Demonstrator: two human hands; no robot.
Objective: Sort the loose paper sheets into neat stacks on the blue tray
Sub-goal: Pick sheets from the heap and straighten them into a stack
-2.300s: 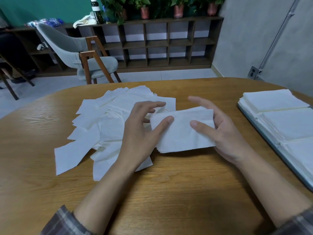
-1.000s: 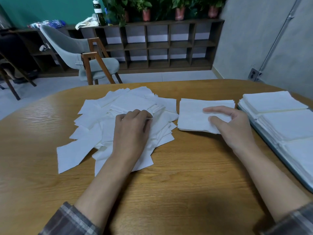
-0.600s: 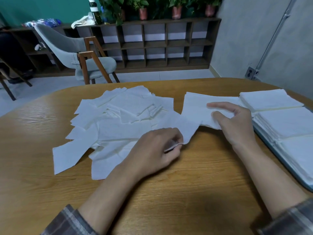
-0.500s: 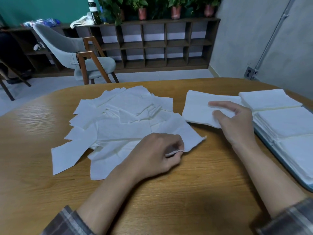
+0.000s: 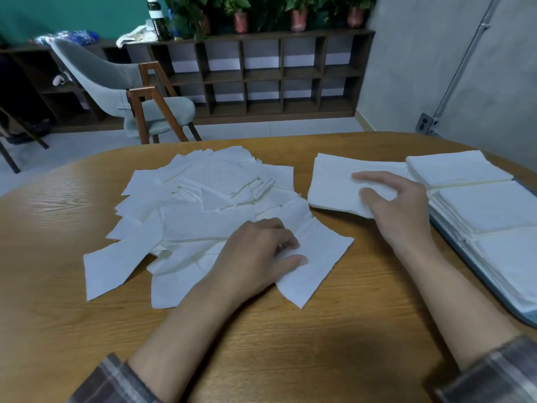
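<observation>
A heap of loose white paper sheets (image 5: pixel 200 207) lies spread over the middle of the wooden table (image 5: pixel 290 359). My left hand (image 5: pixel 258 257) lies at the heap's near right edge, its curled fingers and thumb pinching one loose sheet (image 5: pixel 319 257) that sticks out towards the right. My right hand (image 5: pixel 398 205) rests with arched fingers on a small squared stack (image 5: pixel 334 181) on the table, just left of the blue tray (image 5: pixel 465 258). The tray holds three neat stacks: far (image 5: pixel 456 168), middle (image 5: pixel 491 205) and near (image 5: pixel 514 260).
A grey chair with wooden legs (image 5: pixel 136 94) stands beyond the table's far edge, with a low dark shelf unit (image 5: pixel 276 74) carrying potted plants behind it. The tray runs out of view at the right.
My left hand has left the top of the heap, taken one sheet by its edge and drawn it out to the near right. My right hand stays on the small stack.
</observation>
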